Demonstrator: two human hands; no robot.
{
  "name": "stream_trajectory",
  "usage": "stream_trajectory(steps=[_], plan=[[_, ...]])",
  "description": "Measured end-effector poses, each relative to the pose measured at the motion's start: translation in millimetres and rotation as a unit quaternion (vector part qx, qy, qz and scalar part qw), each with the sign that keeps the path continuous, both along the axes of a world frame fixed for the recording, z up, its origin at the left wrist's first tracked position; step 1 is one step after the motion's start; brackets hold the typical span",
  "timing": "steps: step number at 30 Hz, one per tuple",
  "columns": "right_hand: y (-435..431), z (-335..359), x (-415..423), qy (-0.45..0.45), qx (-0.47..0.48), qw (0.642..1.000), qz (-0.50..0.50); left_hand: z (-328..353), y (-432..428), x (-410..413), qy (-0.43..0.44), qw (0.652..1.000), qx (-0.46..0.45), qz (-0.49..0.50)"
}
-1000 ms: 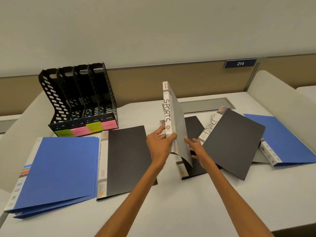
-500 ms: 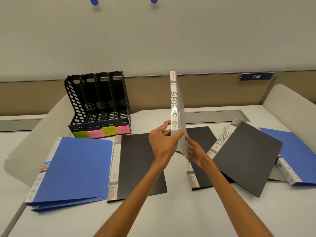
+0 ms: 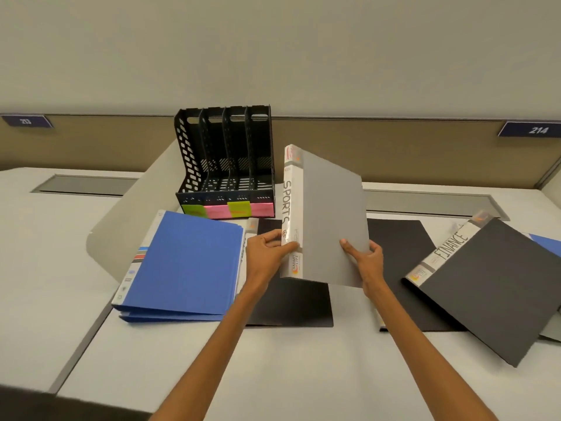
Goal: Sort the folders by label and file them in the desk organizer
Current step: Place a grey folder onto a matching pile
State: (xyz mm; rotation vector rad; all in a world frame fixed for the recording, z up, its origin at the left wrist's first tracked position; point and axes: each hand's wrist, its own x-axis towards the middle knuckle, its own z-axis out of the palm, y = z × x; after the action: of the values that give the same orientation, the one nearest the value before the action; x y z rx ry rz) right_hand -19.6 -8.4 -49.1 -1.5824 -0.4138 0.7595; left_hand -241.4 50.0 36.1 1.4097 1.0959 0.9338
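Note:
A grey folder (image 3: 331, 214) with SPORTS on its spine is held upright above the desk. My left hand (image 3: 267, 253) grips its spine near the bottom, and my right hand (image 3: 364, 259) holds the lower right edge of its cover. The black desk organizer (image 3: 227, 165), with several slots and green and pink labels along its front, stands just left of and behind the folder. A blue folder stack (image 3: 185, 265) lies flat to the left. A black folder (image 3: 291, 305) lies under my hands, and another black folder marked FINANCE (image 3: 491, 287) lies on the right.
A further black folder (image 3: 403, 259) lies flat behind my right hand. A blue folder's corner (image 3: 546, 243) shows at the far right edge. A tan partition (image 3: 394, 147) with number plates 213 and 214 runs behind the desk. A desk seam (image 3: 85, 332) runs at lower left.
The SPORTS folder has moved left toward the organizer and turned so its grey cover faces me. My right hand now holds the cover's edge. The view has shifted left.

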Motion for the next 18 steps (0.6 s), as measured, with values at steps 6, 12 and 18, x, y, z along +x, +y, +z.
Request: stream_trajectory(steps=[6, 12, 18], plan=[[15, -14, -36, -0.017, -0.026, 0.999, 0.012, -34, 26, -51, 0.03, 0.997, -0.071, 0.029], [23, -28, -69, -0.038, -0.061, 0.997, 0.013, -80, 40, -81, 0.09, 0.991, -0.094, 0.043], [20, -50, -100, -0.053, -0.101, 0.993, 0.01, -110, 48, -101, 0.156, 0.982, -0.105, 0.03]])
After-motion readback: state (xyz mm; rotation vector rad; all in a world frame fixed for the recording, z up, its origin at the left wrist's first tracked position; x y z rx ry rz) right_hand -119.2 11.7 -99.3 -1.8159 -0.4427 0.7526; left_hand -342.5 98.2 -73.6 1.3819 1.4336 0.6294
